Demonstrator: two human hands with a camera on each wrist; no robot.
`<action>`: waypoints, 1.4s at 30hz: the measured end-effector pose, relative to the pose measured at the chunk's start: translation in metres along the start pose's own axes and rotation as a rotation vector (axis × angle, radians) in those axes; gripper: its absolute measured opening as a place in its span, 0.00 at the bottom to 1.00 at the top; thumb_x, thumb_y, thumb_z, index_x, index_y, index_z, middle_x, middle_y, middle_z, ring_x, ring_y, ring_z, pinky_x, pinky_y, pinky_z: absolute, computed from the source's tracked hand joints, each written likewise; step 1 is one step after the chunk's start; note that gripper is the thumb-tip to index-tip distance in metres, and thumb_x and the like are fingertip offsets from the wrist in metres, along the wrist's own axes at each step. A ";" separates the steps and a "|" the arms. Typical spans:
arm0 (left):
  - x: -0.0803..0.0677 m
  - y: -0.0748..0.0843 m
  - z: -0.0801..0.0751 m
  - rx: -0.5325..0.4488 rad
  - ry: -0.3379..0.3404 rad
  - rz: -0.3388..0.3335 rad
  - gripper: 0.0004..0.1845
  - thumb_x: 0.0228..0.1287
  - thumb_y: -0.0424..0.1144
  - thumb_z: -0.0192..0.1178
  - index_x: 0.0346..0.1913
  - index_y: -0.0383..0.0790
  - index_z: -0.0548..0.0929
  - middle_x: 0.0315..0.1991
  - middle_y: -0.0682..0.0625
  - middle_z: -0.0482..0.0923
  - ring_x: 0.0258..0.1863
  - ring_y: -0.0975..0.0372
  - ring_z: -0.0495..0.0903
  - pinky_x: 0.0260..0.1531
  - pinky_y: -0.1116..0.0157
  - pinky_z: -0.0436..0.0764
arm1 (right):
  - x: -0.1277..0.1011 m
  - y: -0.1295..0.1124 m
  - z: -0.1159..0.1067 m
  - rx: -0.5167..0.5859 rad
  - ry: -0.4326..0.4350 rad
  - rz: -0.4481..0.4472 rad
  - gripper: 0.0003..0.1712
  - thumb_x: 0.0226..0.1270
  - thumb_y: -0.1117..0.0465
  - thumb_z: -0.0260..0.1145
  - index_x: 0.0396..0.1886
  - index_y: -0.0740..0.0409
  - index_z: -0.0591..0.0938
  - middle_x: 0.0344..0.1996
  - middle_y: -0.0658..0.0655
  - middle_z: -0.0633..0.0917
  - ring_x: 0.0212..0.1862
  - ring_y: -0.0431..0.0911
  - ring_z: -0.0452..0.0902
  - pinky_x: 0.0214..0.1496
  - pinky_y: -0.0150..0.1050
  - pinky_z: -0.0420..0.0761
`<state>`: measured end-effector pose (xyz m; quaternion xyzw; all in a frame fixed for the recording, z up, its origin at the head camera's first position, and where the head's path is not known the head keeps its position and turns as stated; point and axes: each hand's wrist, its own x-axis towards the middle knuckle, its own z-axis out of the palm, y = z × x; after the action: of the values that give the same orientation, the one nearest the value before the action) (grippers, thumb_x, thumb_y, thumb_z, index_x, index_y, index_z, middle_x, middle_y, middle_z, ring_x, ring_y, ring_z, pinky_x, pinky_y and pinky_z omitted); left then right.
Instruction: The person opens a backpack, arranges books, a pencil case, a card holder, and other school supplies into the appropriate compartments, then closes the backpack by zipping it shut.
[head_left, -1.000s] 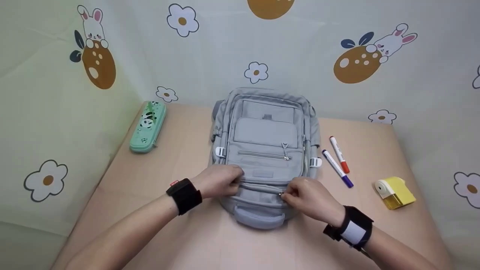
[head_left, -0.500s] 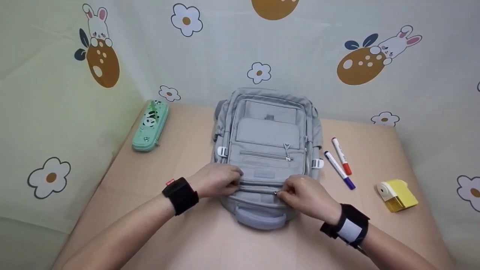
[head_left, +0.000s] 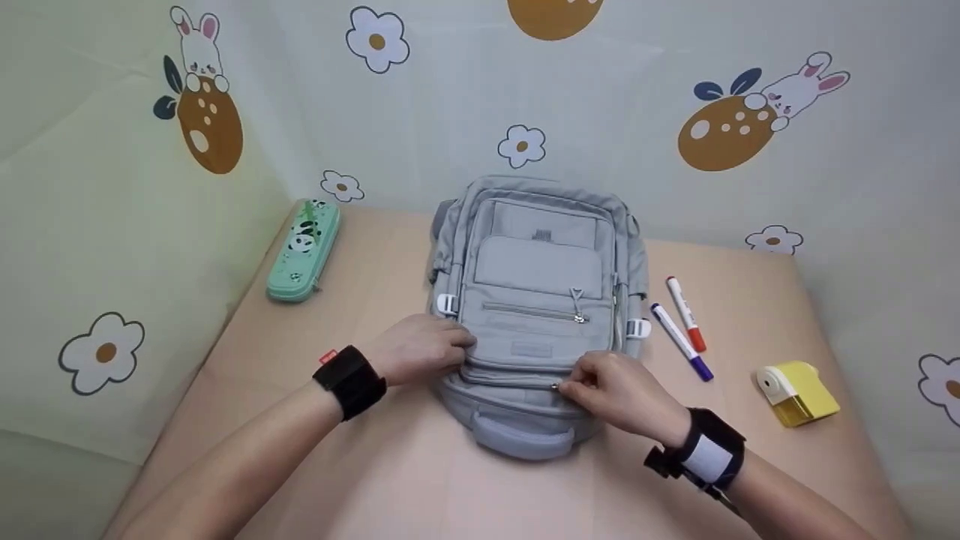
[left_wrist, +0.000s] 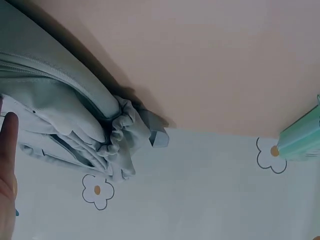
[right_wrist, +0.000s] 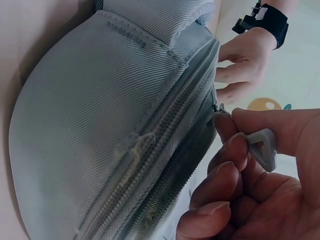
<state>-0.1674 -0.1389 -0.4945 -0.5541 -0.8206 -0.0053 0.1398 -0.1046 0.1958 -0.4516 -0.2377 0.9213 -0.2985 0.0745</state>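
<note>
From the head view, a grey backpack [head_left: 536,300] lies mid-table; the left hand [head_left: 416,349] grips its near-left fabric. At the right wrist, the right hand [right_wrist: 250,170] pinches the zipper pull [right_wrist: 262,146]. Best to keep the fabric taut and draw along the teeth.

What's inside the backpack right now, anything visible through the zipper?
Nothing shows. The grey backpack lies flat on the table, its zippers closed where visible. The right hand pinches a zipper pull; the left hand holds the bag's side. The contents are hidden by fabric.
</note>
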 end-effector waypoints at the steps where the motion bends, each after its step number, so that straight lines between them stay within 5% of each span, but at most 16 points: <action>1: -0.001 0.000 0.000 -0.016 0.000 -0.003 0.05 0.64 0.32 0.63 0.34 0.44 0.87 0.47 0.53 0.84 0.49 0.60 0.82 0.45 0.64 0.82 | 0.000 0.001 0.000 0.005 -0.005 0.007 0.13 0.66 0.55 0.73 0.22 0.45 0.81 0.20 0.41 0.75 0.23 0.36 0.70 0.24 0.33 0.72; 8: -0.003 0.002 0.000 -0.108 -0.007 0.020 0.04 0.62 0.42 0.72 0.38 0.47 0.91 0.54 0.51 0.85 0.56 0.58 0.82 0.56 0.62 0.79 | -0.001 0.004 0.001 0.072 -0.036 0.038 0.14 0.67 0.53 0.73 0.22 0.45 0.80 0.20 0.42 0.76 0.22 0.37 0.71 0.23 0.33 0.72; 12: 0.001 0.005 0.003 -0.078 0.008 0.052 0.02 0.66 0.37 0.67 0.37 0.45 0.89 0.55 0.50 0.85 0.56 0.57 0.82 0.57 0.63 0.79 | -0.002 0.005 0.000 0.102 -0.037 0.048 0.15 0.67 0.53 0.73 0.22 0.45 0.80 0.19 0.42 0.77 0.22 0.38 0.71 0.23 0.33 0.72; 23: -0.003 0.008 0.003 -0.285 0.023 -0.122 0.04 0.64 0.32 0.67 0.34 0.41 0.82 0.54 0.49 0.86 0.56 0.60 0.83 0.52 0.62 0.82 | 0.007 -0.007 0.007 0.157 -0.072 -0.003 0.09 0.63 0.55 0.76 0.24 0.48 0.88 0.20 0.40 0.82 0.21 0.36 0.73 0.21 0.32 0.73; 42: -0.001 0.008 -0.001 -0.352 -0.011 -0.206 0.02 0.65 0.33 0.65 0.35 0.44 0.85 0.52 0.52 0.86 0.51 0.60 0.84 0.49 0.63 0.83 | 0.051 -0.054 0.045 -0.083 -0.079 -0.174 0.05 0.60 0.53 0.78 0.26 0.44 0.91 0.22 0.38 0.84 0.25 0.34 0.75 0.28 0.34 0.75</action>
<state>-0.1601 -0.1366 -0.4949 -0.4831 -0.8601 -0.1599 0.0353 -0.1158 0.1097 -0.4566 -0.3311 0.9051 -0.2560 0.0748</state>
